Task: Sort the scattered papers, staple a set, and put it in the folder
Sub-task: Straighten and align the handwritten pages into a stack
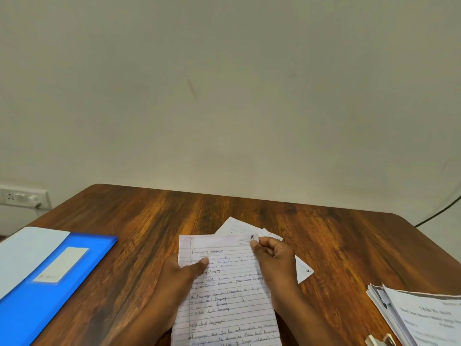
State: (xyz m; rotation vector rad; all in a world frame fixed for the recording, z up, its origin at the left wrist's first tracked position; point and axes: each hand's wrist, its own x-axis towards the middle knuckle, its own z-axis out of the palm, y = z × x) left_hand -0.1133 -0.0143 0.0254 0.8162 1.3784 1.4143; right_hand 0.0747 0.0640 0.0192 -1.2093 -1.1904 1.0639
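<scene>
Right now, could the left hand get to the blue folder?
Probably yes. The blue folder lies on the table just left of the left hand, with nothing between them, but the hand would first have to let go of the handwritten page.

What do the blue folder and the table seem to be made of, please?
The folder looks like smooth plastic: uniform glossy blue with a pale label. The table looks like wood or wood-grain laminate, streaked brown with a soft sheen; which one I cannot tell.

Left hand (pixel 182 273) and right hand (pixel 273 260) pinching
</scene>
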